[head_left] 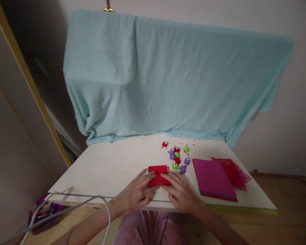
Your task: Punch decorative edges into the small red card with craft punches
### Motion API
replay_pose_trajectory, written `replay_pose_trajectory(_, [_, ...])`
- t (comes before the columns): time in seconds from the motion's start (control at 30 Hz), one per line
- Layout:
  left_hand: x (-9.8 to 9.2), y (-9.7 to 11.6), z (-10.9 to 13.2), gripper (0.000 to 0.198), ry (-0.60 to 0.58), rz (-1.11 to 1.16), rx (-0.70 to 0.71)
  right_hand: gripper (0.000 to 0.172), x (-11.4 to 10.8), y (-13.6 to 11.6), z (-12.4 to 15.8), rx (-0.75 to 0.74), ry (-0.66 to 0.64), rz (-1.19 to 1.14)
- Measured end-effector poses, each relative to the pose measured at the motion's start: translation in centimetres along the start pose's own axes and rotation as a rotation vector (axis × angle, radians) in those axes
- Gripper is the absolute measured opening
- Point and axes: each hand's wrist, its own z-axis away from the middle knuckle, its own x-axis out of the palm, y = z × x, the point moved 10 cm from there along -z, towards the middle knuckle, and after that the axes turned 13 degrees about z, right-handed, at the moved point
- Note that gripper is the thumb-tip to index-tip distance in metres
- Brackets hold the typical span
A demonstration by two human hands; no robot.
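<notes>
Hands (pixel 137 193) on red sheet (pixel 158 169), purple-patterned container (pixel 47 219) below

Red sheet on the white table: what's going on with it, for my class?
The person's left hand and right hand both have fingers on the red sheet, near the front edge of the white table. Just beyond lie small red, green and purple eyed figures. To the right are a stack of sheets, magenta on top, and holed red scraps.

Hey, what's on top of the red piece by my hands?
Your left hand and right hand rest partly on the red piece; whatever they cover there can't be seen.
</notes>
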Motion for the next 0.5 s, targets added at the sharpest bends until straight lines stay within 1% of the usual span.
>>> replay_pose_trajectory(0.2, [-0.6,-0.1,0.2,0.046,-0.020,0.016,0.008,0.048,0.5,0.2,0.5,-0.070,0.016,0.030])
replay_pose_trajectory(0.33, [-0.7,-0.4,0.2,0.046,-0.044,0.021,-0.004,0.046,0.3,0.9,1.3,-0.072,0.025,0.025])
replay_pose_trajectory(0.5, [-0.4,-0.6,0.1,0.046,-0.087,0.003,-0.016,0.043,0.3,2.2,2.4,-0.043,0.048,0.003])
